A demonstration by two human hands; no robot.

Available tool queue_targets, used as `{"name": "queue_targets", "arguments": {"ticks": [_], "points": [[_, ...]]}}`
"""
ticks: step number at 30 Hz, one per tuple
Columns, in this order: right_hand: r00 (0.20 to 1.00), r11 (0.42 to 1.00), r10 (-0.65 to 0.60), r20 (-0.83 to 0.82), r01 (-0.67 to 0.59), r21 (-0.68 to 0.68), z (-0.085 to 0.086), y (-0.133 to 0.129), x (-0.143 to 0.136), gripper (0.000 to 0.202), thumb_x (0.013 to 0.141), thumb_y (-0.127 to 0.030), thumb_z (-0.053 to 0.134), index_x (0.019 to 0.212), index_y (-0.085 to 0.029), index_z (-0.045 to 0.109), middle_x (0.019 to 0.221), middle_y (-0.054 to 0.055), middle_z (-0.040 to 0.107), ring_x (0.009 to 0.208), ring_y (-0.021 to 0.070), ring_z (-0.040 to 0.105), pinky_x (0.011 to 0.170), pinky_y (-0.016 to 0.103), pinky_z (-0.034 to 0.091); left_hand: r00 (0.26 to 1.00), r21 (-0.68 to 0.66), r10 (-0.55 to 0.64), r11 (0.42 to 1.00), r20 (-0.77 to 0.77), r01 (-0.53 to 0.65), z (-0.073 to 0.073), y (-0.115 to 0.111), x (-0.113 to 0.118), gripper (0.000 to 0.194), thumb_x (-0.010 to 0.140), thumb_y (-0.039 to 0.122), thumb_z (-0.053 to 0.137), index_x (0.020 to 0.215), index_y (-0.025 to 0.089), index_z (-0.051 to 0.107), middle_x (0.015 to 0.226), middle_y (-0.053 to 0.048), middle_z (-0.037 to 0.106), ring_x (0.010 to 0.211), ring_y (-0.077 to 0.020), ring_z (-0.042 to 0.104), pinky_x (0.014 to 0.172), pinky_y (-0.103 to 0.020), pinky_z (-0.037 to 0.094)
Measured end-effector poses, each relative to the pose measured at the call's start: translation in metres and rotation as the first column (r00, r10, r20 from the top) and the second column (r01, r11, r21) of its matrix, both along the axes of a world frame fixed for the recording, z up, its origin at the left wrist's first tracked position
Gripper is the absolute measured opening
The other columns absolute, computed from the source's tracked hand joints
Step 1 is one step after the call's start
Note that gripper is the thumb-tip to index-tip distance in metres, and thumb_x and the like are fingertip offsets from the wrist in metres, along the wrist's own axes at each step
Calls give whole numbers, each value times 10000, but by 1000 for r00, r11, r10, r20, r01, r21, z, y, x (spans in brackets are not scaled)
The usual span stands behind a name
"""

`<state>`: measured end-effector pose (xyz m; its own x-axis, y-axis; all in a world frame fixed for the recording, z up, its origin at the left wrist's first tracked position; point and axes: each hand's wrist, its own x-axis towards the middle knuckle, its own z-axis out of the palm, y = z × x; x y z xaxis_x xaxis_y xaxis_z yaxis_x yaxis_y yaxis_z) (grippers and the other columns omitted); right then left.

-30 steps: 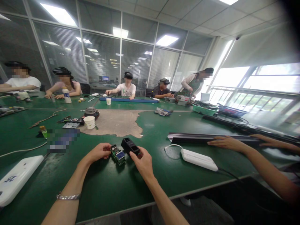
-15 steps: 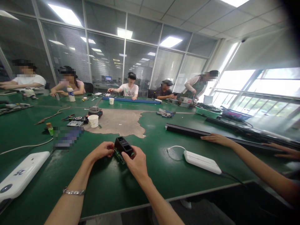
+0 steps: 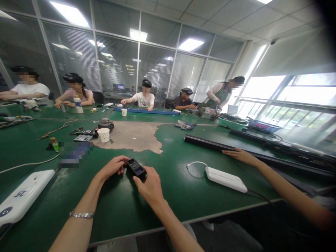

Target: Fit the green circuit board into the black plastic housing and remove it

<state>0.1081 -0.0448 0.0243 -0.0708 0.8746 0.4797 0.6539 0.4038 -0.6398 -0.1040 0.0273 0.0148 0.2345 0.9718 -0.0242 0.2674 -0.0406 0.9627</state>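
Note:
Between my hands is a small black box-shaped electronic device (image 3: 136, 168), its top face with dark window-like cut-outs turned up towards me. My right hand (image 3: 150, 183) grips its near right end, thumb along the front side and fingers behind. At the far left end, the curled fingers of my left hand (image 3: 114, 167) pinch the edge; the fingertips are partly hidden. The device is held low over the green table (image 3: 173, 196), and I cannot tell whether it touches the surface.
A white power bank (image 3: 225, 179) with a cable lies right; another white device (image 3: 26, 192) lies left. A co-worker's hand (image 3: 240, 155) rests on a long black bar (image 3: 207, 144). Beyond are a paper cup (image 3: 103, 135), a brown mat (image 3: 131, 134) and several people across the table.
The black device has tipped and turned between my hands; its top shows more, and the green circuit board seen under it is now hidden. The co-worker's second hand at right has left view.

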Motion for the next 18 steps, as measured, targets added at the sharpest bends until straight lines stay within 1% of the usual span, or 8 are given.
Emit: {"name": "queue_targets", "arguments": {"ticks": [5,8,11,14,18], "points": [[1000,999,-5,28,6,-37,-6,-2,2,306,721,-343,664,987,-208,595,924,67,602,858,225,579,777,341,454,995,-8,-15,1000,-96,14,0,2,2,407,729,274,468,1090,120,575,595,34,544,459,-96,494,431,-196,362],[1000,999,-1,28,3,-49,-7,-2,4,317,711,-380,683,962,-206,597,910,63,596,842,220,577,770,336,455,992,0,-45,999,-115,45,-3,4,1,391,726,277,469,1064,121,587,587,36,538,473,-103,501,439,-201,373],[1000,999,8,15,-7,-34,-7,1,5,288,710,-365,687,930,-199,605,893,59,598,832,210,569,758,324,455,994,-6,-52,999,-99,52,-7,7,-1,392,727,297,479,1065,129,585,607,31,550,493,-110,518,449,-205,380],[1000,1000,16,-18,-16,22,-1,2,5,267,717,-339,680,935,-198,616,889,54,606,847,204,560,755,313,453,994,-23,-66,998,-84,64,-9,9,-2,368,730,314,493,1037,136,589,642,19,568,509,-114,531,461,-209,390],[995,995,36,-90,-27,92,17,5,10,275,743,-327,659,984,-198,627,884,41,621,840,188,564,737,293,452,996,-44,-73,997,-58,70,-9,9,-2,344,732,323,518,1013,137,588,759,-3,583,535,-100,538,481,-211,409]]}}
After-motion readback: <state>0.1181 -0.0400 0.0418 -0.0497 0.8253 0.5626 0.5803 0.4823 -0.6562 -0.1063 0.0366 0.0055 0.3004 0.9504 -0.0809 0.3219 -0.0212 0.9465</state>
